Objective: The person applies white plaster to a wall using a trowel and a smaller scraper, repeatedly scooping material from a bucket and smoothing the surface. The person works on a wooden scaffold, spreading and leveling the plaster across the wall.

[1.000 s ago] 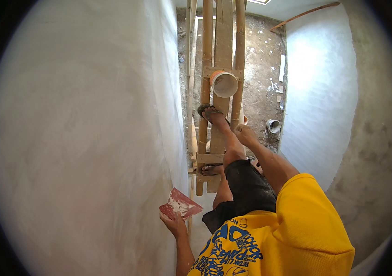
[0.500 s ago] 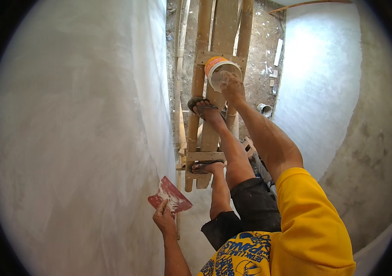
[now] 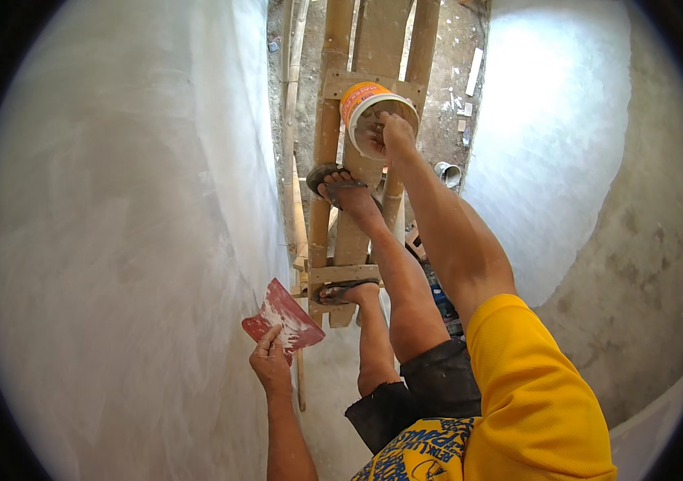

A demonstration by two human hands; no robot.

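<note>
Right hand (image 3: pixel 389 132) is down inside the small orange plastic bucket with the white rim (image 3: pixel 373 112), which hangs/sits at the upper rung of the bamboo-and-plank ladder (image 3: pixel 333 144); fingers curl into the opening, but whether they're closed on anything inside can't be told, the rim hides the tips. Left hand (image 3: pixel 271 362) is low by the pale skimmed plaster wall (image 3: pixel 133 240), fingers and thumb clamped on the lower edge of the flat red plastic scraper w/ white putty on its face (image 3: pixel 284 321), blade tilted, just off the wall, not touching as far as can be seen.

Feet in dark sandals (image 3: pixel 333 183) are on two diff. rungs, so the body is balanced w/ no hand on the ladder. Judged from this: scoop small, keep wrist inside the bucket so it doesn't swing or tip; hold the scraper face-up and level so what's on it doesn't slide off; bring the putty to the blade close to the chest, not at arm's length. Risk is leaning too far toward the bucket; weight should stay over the lower foot (image 3: pixel 348 293)
</note>
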